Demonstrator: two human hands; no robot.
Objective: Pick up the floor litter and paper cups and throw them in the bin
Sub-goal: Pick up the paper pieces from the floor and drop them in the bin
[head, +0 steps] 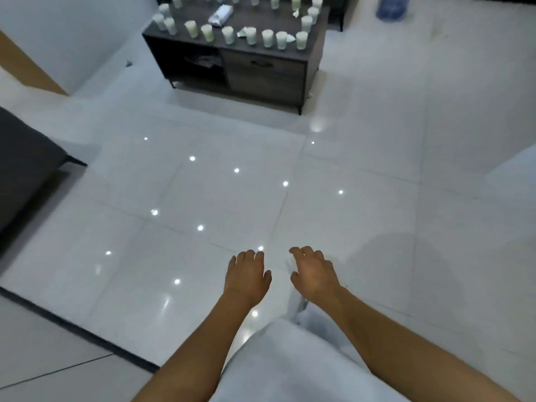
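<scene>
Left hand [248,274] and right hand [314,272] empty, fingers loosely spread, cups [227,34] on far table [314,44]

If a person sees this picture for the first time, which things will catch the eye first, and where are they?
First come the two bare hands, left hand and right hand, stretched out low in the middle with loose fingers, holding nothing. Next is the dark table at the top, with many paper cups standing around its edges and crumpled tissues among them. Between them the glossy tiled floor shines with small light spots.
</scene>
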